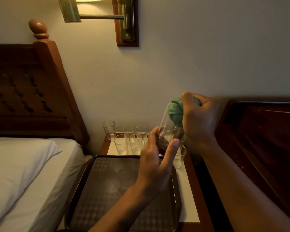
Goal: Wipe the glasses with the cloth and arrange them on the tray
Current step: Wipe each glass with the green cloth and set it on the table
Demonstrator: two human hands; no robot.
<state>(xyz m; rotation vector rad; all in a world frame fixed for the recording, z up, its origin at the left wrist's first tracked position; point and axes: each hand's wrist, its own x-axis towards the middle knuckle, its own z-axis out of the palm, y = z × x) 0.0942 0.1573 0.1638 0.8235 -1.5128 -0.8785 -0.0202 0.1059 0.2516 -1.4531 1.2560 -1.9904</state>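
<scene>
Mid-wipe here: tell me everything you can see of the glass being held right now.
The clear tall drinking glass is straight-sided and looks empty. It is held in the air and tilted, base low and toward the person, mouth up and away. In this view it is roughly over the far right corner of the dark brown patterned tray. The left hand grips its base, thumb along the near side. The bunched green cloth is pushed into its mouth by the right hand, which grips the cloth.
</scene>
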